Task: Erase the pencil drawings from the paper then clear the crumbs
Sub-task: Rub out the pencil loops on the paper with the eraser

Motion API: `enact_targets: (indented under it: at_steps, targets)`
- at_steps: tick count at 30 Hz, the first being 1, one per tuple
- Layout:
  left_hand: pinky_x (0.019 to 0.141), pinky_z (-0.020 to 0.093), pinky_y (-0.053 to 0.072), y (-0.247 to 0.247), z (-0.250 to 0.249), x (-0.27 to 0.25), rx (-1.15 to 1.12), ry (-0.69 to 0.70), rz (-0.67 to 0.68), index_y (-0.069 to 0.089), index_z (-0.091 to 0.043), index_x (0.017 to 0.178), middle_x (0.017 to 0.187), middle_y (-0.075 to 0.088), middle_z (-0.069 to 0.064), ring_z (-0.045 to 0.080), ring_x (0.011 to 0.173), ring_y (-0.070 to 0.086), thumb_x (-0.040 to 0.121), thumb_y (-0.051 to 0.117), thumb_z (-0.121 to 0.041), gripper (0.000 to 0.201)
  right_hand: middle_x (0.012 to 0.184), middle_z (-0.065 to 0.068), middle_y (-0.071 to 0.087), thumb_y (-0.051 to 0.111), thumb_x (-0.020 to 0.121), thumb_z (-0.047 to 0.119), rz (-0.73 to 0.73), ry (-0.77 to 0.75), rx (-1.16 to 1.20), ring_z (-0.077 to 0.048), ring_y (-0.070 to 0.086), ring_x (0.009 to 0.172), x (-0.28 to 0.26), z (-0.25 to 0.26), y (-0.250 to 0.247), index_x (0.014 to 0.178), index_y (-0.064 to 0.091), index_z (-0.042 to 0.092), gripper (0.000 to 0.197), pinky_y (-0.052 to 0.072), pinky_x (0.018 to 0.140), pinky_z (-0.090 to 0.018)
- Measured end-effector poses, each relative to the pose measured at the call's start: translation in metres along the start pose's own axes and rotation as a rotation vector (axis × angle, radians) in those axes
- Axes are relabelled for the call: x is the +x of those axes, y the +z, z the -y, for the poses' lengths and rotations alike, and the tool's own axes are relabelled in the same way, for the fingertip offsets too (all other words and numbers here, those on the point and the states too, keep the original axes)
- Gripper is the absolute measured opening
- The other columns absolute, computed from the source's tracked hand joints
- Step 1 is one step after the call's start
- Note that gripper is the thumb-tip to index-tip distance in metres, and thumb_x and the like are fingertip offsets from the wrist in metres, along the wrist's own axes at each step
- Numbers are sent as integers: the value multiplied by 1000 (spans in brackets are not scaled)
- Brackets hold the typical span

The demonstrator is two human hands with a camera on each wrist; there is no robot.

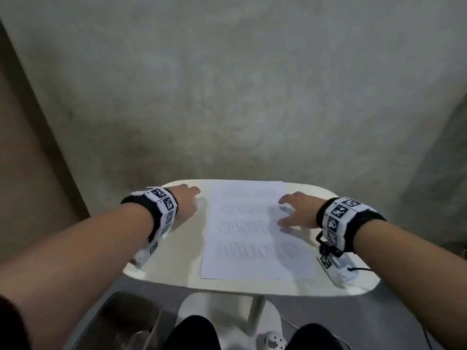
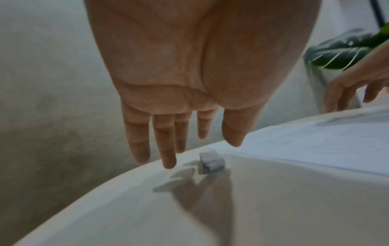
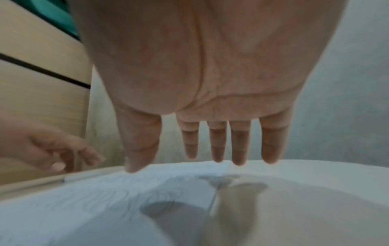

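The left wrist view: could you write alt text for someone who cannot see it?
An open left hand hovers, fingers straight, just above a small white eraser lying on a white table. A sheet of paper with faint pencil drawings lies to the right, and the right hand reaches in beyond it.

A small white table [image 1: 177, 269] with rounded corners stands on a white pedestal base [image 1: 227, 314], pushed up against a mottled grey plaster wall [image 1: 240, 84] that fills the view behind it. To the left of the table runs a pale wood-grain panel [image 3: 38, 99] crossed by a dark horizontal seam, and to its right a green leafy plant [image 2: 345, 51] shows against the wall. Below the table the floor [image 1: 379, 324] is grey, with a clear plastic bin [image 1: 121, 322] at the left of the base and a white power strip [image 1: 271, 342] beside it; the light is soft and even.
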State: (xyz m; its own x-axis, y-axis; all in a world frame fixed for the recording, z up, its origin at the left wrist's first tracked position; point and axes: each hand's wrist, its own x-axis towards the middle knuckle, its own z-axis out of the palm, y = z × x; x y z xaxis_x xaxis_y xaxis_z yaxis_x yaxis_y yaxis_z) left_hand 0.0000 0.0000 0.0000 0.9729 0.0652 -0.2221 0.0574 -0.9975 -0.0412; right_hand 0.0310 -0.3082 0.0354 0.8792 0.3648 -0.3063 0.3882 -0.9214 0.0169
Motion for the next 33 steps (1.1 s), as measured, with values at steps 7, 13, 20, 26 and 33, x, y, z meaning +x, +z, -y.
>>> enact_targets:
  at_steps: [7,13,20,26,33]
  targets:
    - [87,35,47,1,-13,1,228,89,-26,52,-18,115,119,57,5,28,107,59,96,50,-32,24,161,-4,6,49,85,61,143,-134,-144,-23,17,146,-20,6,17,153,10,17,90,23,117,-41]
    - [81,34,48,-7,-11,-5,118,42,48,53,-15,115,114,60,6,28,101,59,91,49,-28,28,147,-3,33,54,78,65,151,-160,-156,-24,41,128,-32,-2,15,142,32,20,81,40,104,-43]
    - [80,26,42,-50,-56,13,-4,153,-97,60,-18,120,122,64,5,26,110,59,89,65,-30,34,149,-11,35,60,77,66,102,-47,-135,-26,37,135,25,10,-4,141,35,6,91,32,111,-40]
    - [75,22,33,-59,-127,39,-58,364,-146,62,-17,122,125,63,5,25,114,57,93,62,-27,31,160,-8,9,61,71,71,81,3,-42,-22,12,147,31,-2,11,151,12,4,116,17,118,-35]
    - [74,26,41,-58,-170,67,-53,401,-148,65,-18,115,117,65,5,27,108,61,92,64,-22,23,153,-6,24,63,64,76,55,17,-43,-24,24,141,32,-5,13,149,17,5,120,23,115,-37]
